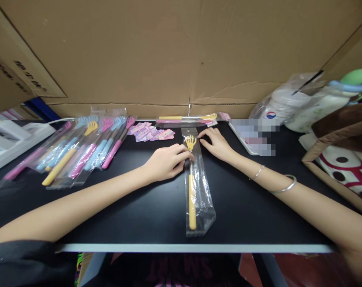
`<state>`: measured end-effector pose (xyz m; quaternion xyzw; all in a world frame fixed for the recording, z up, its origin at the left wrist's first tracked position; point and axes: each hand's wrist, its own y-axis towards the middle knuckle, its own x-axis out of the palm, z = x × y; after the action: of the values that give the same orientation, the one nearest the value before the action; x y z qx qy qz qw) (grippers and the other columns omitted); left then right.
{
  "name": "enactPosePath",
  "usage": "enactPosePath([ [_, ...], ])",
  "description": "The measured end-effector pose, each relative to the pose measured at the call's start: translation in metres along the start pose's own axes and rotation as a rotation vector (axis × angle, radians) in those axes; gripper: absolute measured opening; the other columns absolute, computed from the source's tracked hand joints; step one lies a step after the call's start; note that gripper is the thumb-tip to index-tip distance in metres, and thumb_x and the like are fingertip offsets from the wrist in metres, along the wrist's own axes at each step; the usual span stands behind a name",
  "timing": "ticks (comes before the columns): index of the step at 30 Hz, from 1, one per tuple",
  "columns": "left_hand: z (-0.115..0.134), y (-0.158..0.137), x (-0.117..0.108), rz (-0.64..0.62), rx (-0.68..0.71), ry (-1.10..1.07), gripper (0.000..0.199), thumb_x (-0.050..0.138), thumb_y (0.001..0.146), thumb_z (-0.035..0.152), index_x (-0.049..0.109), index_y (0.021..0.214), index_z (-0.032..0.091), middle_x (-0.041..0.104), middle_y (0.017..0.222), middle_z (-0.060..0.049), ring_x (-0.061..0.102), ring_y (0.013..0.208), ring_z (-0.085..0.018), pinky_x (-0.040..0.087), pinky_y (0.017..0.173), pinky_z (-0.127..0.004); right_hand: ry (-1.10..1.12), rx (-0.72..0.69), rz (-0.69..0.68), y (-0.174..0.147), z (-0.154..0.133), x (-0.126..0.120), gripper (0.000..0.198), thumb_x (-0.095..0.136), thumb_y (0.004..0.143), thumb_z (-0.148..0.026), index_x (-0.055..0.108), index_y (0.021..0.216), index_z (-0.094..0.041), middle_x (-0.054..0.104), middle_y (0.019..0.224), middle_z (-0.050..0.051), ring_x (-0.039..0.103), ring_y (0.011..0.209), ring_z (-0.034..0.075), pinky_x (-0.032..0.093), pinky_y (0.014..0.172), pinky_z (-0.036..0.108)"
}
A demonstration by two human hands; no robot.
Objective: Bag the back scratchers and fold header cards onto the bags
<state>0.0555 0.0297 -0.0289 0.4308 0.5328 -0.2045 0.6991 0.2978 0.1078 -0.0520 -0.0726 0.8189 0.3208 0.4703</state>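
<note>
In front of me a yellow back scratcher [192, 199] lies in a clear plastic bag [206, 211], claw end pointing away. My left hand [166, 162] is closed over its shaft just below the claw, fingers curled on the bag. To the right of the claw, my right hand [216, 144] rests with thumb and forefinger apart, tips beside the bag's upper edge. Whether those tips touch the plastic is hard to tell. Beyond my left hand lie small pink and purple printed cards [147, 132], loosely overlapping.
Several bagged back scratchers [92, 149] in pink, blue and yellow lie at left, beside a white plastic object [22, 139]. Another bagged scratcher [181, 118] lies along the cardboard wall [157, 52]. At right are a phone-like slab [243, 139], a bagged cup [284, 103], a bottle [321, 105] and a brown-trimmed bag [318, 149].
</note>
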Motion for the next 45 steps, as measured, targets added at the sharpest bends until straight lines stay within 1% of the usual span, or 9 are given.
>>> enactPosePath([
  [7, -0.001, 0.0, 0.0, 0.006, -0.013, -0.029, 0.029, 0.043, 0.092, 0.016, 0.061, 0.114, 0.023, 0.064, 0.11, -0.003, 0.06, 0.101, -0.017, 0.049, 0.079, -0.027, -0.063, -0.034, -0.035, -0.001, -0.003, -0.001, 0.016, 0.047, 0.094, -0.03, 0.062, 0.098, -0.024, 0.062, 0.102, 0.009, 0.054, 0.099, 0.029, 0.048, 0.083, 0.045],
  [17, -0.002, 0.001, 0.004, 0.036, -0.015, -0.032, 0.027, 0.045, 0.092, 0.016, 0.061, 0.113, 0.024, 0.064, 0.108, -0.001, 0.061, 0.099, -0.016, 0.049, 0.077, -0.027, -0.054, 0.038, -0.105, 0.0, -0.011, -0.005, 0.015, 0.049, 0.092, -0.03, 0.06, 0.098, -0.022, 0.062, 0.108, 0.011, 0.053, 0.105, 0.031, 0.046, 0.089, 0.049],
  [20, -0.002, 0.0, 0.002, 0.038, -0.019, -0.04, 0.027, 0.045, 0.091, 0.016, 0.061, 0.112, 0.024, 0.064, 0.107, -0.001, 0.061, 0.098, -0.016, 0.049, 0.077, -0.027, -0.055, 0.043, -0.105, 0.0, -0.012, -0.005, 0.016, 0.047, 0.092, -0.03, 0.06, 0.098, -0.022, 0.061, 0.108, 0.012, 0.052, 0.105, 0.032, 0.046, 0.09, 0.05],
  [26, -0.003, 0.0, 0.002, 0.039, -0.011, -0.075, 0.026, 0.044, 0.092, 0.016, 0.062, 0.111, 0.023, 0.065, 0.107, -0.001, 0.061, 0.098, -0.016, 0.049, 0.08, -0.027, -0.028, 0.043, -0.1, 0.0, -0.014, -0.006, 0.02, 0.046, 0.095, -0.036, 0.06, 0.096, -0.021, 0.062, 0.105, 0.012, 0.053, 0.104, 0.031, 0.046, 0.091, 0.051],
  [31, -0.003, 0.0, 0.002, 0.034, 0.012, -0.109, 0.028, 0.044, 0.092, 0.014, 0.062, 0.112, 0.022, 0.066, 0.109, -0.002, 0.061, 0.1, -0.016, 0.049, 0.083, -0.027, -0.003, 0.025, -0.087, 0.0, -0.013, -0.005, 0.019, 0.049, 0.093, -0.036, 0.061, 0.099, -0.022, 0.062, 0.106, 0.011, 0.052, 0.106, 0.031, 0.046, 0.092, 0.051],
  [40, -0.004, 0.001, 0.002, 0.035, 0.035, -0.136, 0.033, 0.044, 0.09, 0.01, 0.064, 0.115, 0.022, 0.069, 0.112, -0.001, 0.062, 0.1, -0.016, 0.05, 0.083, -0.026, 0.019, 0.026, -0.086, 0.0, -0.011, -0.004, 0.024, 0.049, 0.092, -0.034, 0.064, 0.106, -0.021, 0.063, 0.11, 0.012, 0.052, 0.109, 0.031, 0.042, 0.099, 0.052],
  [45, -0.002, 0.001, 0.002, 0.041, 0.041, -0.119, 0.035, 0.045, 0.09, 0.011, 0.064, 0.117, 0.023, 0.07, 0.114, 0.0, 0.062, 0.1, -0.015, 0.05, 0.082, -0.025, 0.023, 0.024, -0.084, 0.0, -0.01, -0.004, 0.023, 0.049, 0.092, -0.034, 0.063, 0.106, -0.023, 0.063, 0.111, 0.011, 0.052, 0.109, 0.031, 0.042, 0.099, 0.053],
])
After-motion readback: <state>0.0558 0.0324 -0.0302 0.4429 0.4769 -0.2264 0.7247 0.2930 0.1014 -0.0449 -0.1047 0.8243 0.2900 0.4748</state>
